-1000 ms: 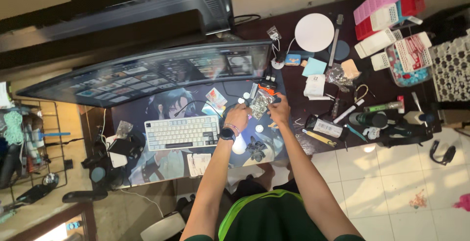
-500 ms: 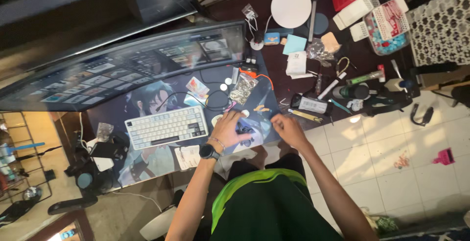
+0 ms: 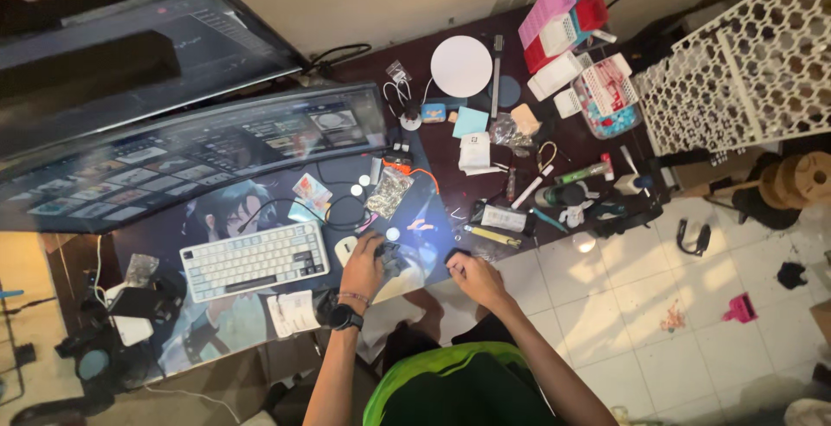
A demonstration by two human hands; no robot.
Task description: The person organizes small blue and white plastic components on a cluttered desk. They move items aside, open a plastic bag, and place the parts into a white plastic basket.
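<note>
Both hands sit nearer the desk's front edge than half a second ago; the right one, then empty and off the mat, now grips something dark.

Left hand (image 3: 363, 261), watch on the wrist: fingers curled over a dark lumpy piece (image 3: 394, 261) lying on the printed desk mat (image 3: 251, 305), near its front edge. Whether they pinch it or only rest on it, I cannot tell.

Right hand (image 3: 472, 277): fingers pressed together round a small dark object (image 3: 455, 256), held at the desk edge (kind too small to make out).

Just beyond: a white disc (image 3: 393, 234) on the mat, then a clear bag of small parts (image 3: 389, 192), lying apart from both hands. Keyboard (image 3: 254, 261) to the left; curved monitor (image 3: 190, 153) behind.

Judgement: early to middle. Two dark pieces in hand, apart, nothing joined; bag untouched.
</note>
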